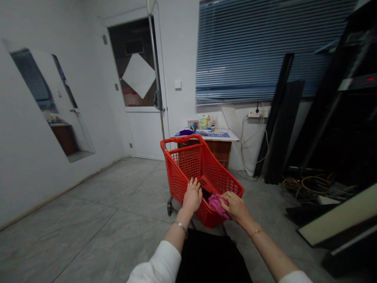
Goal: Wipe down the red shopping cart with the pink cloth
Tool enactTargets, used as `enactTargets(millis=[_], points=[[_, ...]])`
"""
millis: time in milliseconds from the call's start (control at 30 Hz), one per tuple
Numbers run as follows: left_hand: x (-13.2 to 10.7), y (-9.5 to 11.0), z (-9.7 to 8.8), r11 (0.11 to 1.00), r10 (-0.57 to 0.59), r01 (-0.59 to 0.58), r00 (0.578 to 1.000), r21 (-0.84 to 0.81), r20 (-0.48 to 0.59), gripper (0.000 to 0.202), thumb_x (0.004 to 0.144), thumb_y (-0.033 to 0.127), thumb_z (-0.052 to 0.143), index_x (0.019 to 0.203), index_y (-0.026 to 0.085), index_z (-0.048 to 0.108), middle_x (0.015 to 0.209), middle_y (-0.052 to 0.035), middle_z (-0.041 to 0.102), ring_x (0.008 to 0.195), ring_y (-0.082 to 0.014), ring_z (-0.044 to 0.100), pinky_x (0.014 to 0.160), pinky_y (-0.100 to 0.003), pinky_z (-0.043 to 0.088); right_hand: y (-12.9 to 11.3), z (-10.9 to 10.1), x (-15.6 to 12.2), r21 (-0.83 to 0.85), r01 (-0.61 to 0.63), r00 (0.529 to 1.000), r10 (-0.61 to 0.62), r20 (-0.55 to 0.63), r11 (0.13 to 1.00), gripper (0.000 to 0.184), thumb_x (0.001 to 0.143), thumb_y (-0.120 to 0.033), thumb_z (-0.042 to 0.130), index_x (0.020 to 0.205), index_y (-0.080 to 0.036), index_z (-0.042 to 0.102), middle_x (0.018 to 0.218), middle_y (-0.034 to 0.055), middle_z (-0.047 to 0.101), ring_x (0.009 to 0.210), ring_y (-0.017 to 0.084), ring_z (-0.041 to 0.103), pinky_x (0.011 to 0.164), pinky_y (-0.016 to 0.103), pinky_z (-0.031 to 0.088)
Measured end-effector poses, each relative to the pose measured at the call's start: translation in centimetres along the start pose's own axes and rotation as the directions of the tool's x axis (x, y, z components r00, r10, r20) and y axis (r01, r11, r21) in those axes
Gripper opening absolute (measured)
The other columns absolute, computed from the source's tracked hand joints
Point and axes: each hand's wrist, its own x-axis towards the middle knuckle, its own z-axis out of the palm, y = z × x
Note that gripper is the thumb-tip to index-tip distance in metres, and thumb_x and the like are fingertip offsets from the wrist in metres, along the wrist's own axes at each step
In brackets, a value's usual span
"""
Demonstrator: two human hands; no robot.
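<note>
Right hand (235,206): your fingers grasp the bunched pink cloth (217,205), at five o'clock on the cart's near rim.
Left hand (193,194): yours lies over the rim at six; whether it grips, you cannot tell.
Red cart (207,218): before you at six, on grey floor (103,220) with thin seams.
Desk (233,137): cluttered, beyond the cart at one.
Door (145,133): white, at ten.
Blinds (250,51): lowered, at one.
Mirror (44,84): at nine.
</note>
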Motion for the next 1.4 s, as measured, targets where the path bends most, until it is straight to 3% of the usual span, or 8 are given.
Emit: enactTargets(millis=[133,300,433,567,767,967,1167,1400], points=[[0.0,0.1,-0.1,1.0,-0.009,0.009,1.0,0.0,0.015,0.038,0.094,0.017,0.04,0.125,0.008,0.061,0.148,-0.0159,0.045,0.144,-0.0287,0.027,0.118,-0.049,0.027,2.8,-0.7,-0.2,-0.027,-0.032,0.998,0.033,0.044,0.999,0.032,0.097,-0.035,0.042,0.09,-0.02,0.069,0.084,0.0043,0.067,0.081,0.014,0.06,0.078,0.025,0.043],[0.5,-0.7,-0.2,1.0,0.019,-0.02,0.998,0.012,0.062,0.037,0.093,0.017,0.041,0.122,0.009,0.063,0.148,-0.0153,0.044,0.145,-0.0288,0.025,0.119,-0.049,0.026,3.1,-1.0,0.0,-0.01,-0.029,0.993,0.03,0.114,1.0,0.034,0.098,-0.037,0.041,0.086,-0.02,0.069,0.084,0.0034,0.067,0.08,0.013,0.06,0.077,0.025,0.042],[1.0,-2.1,-0.2,0.999,0.037,-0.038,0.996,0.009,0.079,0.036,0.095,0.019,0.041,0.123,0.012,0.062,0.15,-0.0136,0.042,0.145,-0.0273,0.023,0.118,-0.049,0.026,1.6,-0.6,0.4,-0.012,-0.015,0.988,0.017,0.154,1.0,0.035,0.097,-0.036,0.042,0.079,-0.02,0.067,0.079,0.0016,0.065,0.076,0.011,0.058,0.074,0.024,0.04],[1.5,-3.6,-0.4,0.997,0.067,-0.071,0.993,0.039,0.092,0.037,0.095,0.019,0.039,0.124,0.012,0.061,0.151,-0.0143,0.039,0.146,-0.028,0.02,0.117,-0.051,0.026,-0.8,0.3,0.3,-0.108,-0.015,0.999,0.02,0.039,0.994,0.038,0.098,-0.034,0.042,0.073,-0.018,0.065,0.073,0.0029,0.062,0.073,0.013,0.054,0.073,0.026,0.035],[1.5,-5.0,-1.4,0.994,-0.004,-0.003,0.998,0.106,0.057,0.038,0.097,0.018,0.035,0.128,0.01,0.057,0.15,-0.0178,0.04,0.146,-0.028,0.019,0.116,-0.052,0.027,-4.7,1.5,0.4,-0.141,-0.021,1.0,0.019,-0.016,0.99,0.036,0.093,-0.051,0.05,0.089,-0.02,0.068,0.079,0.0032,0.062,0.075,0.014,0.052,0.071,0.029,0.03],[-2.3,-4.2,-0.7,0.999,0.022,-0.021,0.999,0.035,-0.039,0.039,0.099,0.025,0.034,0.127,0.015,0.058,0.15,-0.0118,0.042,0.147,-0.0283,0.014,0.116,-0.053,0.03,-7.0,2.9,0.6,-0.17,-0.03,0.998,0.019,-0.066,0.985,0.026,0.093,-0.041,0.052,0.092,-0.02,0.068,0.079,0.0037,0.062,0.077,0.015,0.051,0.071,0.03,0.03],[-4.3,-3.0,-0.2,0.997,0.069,-0.066,0.99,0.028,-0.124,0.038,0.098,0.02,0.034,0.122,0.012,0.062,0.154,-0.0119,0.035,0.148,-0.0282,0.004,0.116,-0.054,0.031,-6.8,3.1,0.5,-0.098,-0.009,0.994,-0.001,-0.105,0.995,0.023,0.094,-0.034,0.049,0.095,-0.02,0.067,0.079,0.0038,0.062,0.076,0.015,0.051,0.072,0.028,0.033],[-4.0,-2.4,-0.3,0.997,0.069,-0.065,0.991,0.036,-0.112,0.035,0.098,0.021,0.039,0.123,0.015,0.063,0.153,-0.0105,0.038,0.148,-0.0303,0.005,0.116,-0.055,0.031,-4.3,-0.5,1.4,0.0,-0.075,0.997,0.075,-0.004,0.997,0.023,0.091,-0.034,0.047,0.084,-0.021,0.066,0.08,0.0042,0.065,0.074,0.014,0.057,0.071,0.026,0.039]])
